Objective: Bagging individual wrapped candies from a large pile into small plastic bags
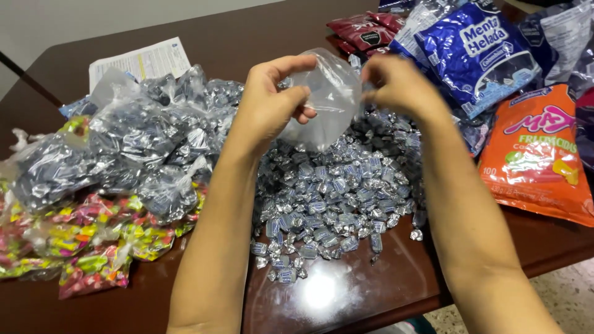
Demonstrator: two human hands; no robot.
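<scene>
A small clear plastic bag is held up over the table, approx. centre of view, pinched at its rim btwn both hands. The left hand is curled at the bag's 9 o'clock edge, thumb and fingers closed on the plastic; the right hand is closed on the 3 o'clock edge, fingers bunched, exact grip partly hidden by the bag. The bag looks empty, mouth pulled a little apart.

Directly below, at 6 o'clock from the bag, a loose heap of silver-blue wrapped candies is spread on the dark brown table. At 9 o'clock, filled clear bags of the same candies are piled, w/ bags of pink-yellow-green candies lying at 8 o'clock. A printed paper sheet is seen at 10 o'clock. At 2 o'clock a large blue candy pack lies, dark red packs at 1 o'clock, an orange pack at 4 o'clock.
</scene>
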